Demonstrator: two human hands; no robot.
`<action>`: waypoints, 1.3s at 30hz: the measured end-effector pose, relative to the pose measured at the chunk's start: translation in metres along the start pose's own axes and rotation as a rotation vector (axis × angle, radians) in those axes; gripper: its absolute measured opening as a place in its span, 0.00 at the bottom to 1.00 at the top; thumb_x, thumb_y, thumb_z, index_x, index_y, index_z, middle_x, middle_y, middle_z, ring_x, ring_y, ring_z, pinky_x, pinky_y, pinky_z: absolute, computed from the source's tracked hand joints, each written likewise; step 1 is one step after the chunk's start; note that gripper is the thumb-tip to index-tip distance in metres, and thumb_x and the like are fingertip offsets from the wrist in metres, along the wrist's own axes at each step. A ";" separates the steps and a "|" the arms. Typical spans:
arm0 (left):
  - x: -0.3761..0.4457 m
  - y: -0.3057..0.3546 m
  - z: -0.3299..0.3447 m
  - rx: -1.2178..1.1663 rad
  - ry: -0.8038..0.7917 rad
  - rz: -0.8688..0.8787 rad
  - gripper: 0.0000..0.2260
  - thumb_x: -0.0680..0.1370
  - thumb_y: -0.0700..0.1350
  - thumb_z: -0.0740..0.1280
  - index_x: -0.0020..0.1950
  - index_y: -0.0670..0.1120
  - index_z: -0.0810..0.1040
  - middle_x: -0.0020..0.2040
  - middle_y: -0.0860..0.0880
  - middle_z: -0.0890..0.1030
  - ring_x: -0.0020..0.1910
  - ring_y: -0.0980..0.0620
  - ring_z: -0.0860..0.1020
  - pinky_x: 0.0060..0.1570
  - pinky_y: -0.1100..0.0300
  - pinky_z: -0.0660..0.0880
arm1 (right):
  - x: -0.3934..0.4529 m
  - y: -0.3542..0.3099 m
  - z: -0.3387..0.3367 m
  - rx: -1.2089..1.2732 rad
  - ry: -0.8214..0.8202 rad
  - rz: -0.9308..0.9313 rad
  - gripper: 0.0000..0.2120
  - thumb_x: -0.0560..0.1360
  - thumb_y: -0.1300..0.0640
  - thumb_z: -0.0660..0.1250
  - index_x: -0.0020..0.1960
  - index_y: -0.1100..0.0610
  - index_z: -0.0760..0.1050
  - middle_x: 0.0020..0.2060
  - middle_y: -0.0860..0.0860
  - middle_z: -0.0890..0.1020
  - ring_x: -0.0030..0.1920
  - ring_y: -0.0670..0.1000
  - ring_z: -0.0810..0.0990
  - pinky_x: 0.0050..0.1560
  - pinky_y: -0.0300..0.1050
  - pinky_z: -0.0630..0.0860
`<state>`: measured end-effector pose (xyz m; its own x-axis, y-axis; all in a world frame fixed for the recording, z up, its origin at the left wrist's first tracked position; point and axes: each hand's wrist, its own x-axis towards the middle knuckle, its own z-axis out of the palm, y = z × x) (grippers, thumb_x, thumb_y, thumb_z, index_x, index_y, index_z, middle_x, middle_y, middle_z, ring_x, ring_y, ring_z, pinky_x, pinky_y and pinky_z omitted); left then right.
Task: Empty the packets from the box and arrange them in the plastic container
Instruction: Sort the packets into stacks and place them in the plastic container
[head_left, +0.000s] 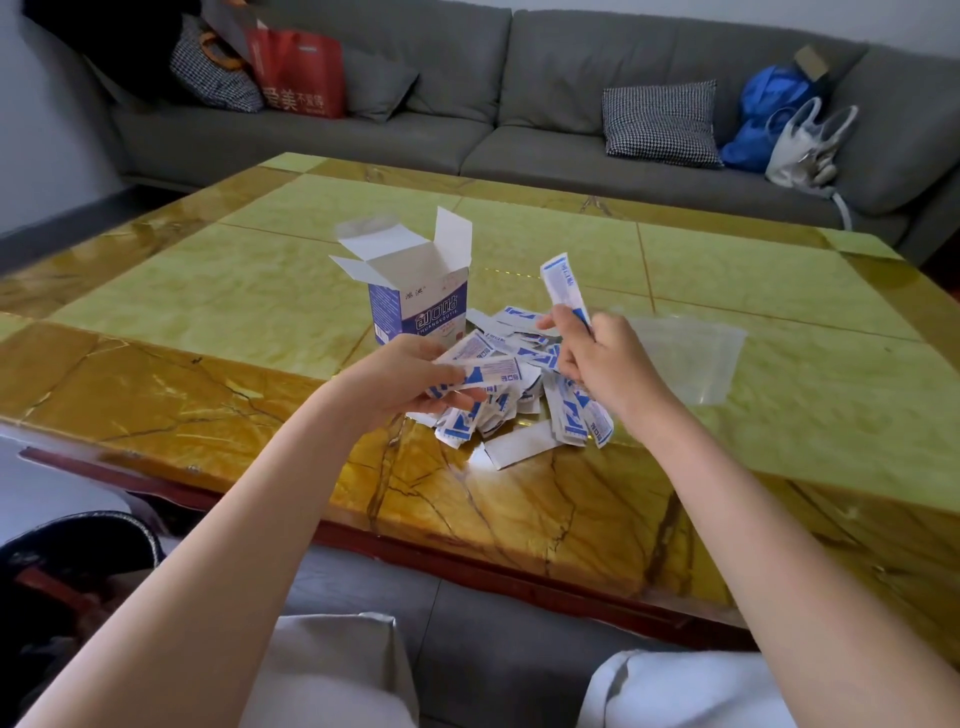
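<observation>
A blue and white cardboard box (415, 296) stands upright on the table with its top flaps open. In front of it lies a loose pile of several white and blue packets (524, 405). My left hand (405, 379) holds a few packets (483, 364) fanned between thumb and fingers, just above the pile. My right hand (597, 353) grips a small stack of packets (563, 286) that stands nearly upright. A clear plastic container (691, 353) sits on the table right of my right hand; it looks empty.
The marbled green and amber table (208, 291) has a near edge close to my knees. A grey sofa (519, 119) with cushions and bags runs along the far side. A white folded paper (519, 444) lies at the pile's front edge.
</observation>
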<state>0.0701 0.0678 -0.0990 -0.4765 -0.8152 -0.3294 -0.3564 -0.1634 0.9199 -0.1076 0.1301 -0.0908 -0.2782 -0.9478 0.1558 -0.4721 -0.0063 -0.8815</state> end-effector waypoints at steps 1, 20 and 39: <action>0.000 0.000 0.001 0.004 0.016 -0.001 0.04 0.77 0.38 0.64 0.51 0.43 0.74 0.43 0.47 0.83 0.32 0.58 0.82 0.29 0.68 0.75 | -0.001 -0.002 0.000 0.036 -0.045 0.046 0.13 0.81 0.54 0.52 0.53 0.60 0.71 0.26 0.48 0.66 0.17 0.39 0.65 0.21 0.28 0.61; -0.007 0.011 0.011 -0.241 -0.031 0.095 0.09 0.80 0.45 0.59 0.47 0.45 0.77 0.41 0.46 0.84 0.35 0.54 0.84 0.35 0.65 0.80 | -0.007 -0.003 0.010 0.287 -0.054 0.165 0.02 0.74 0.62 0.67 0.45 0.62 0.76 0.28 0.51 0.82 0.20 0.46 0.71 0.20 0.36 0.63; -0.001 0.000 0.000 0.741 0.294 0.472 0.13 0.76 0.42 0.66 0.60 0.44 0.76 0.56 0.47 0.81 0.55 0.50 0.78 0.54 0.60 0.73 | -0.004 0.001 0.016 -0.749 0.062 -0.420 0.08 0.79 0.58 0.58 0.51 0.59 0.75 0.45 0.52 0.80 0.45 0.53 0.77 0.41 0.44 0.72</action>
<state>0.0708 0.0685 -0.0988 -0.5160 -0.8316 0.2054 -0.6483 0.5359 0.5408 -0.0935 0.1293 -0.0994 0.0086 -0.8948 0.4464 -0.9675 -0.1202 -0.2224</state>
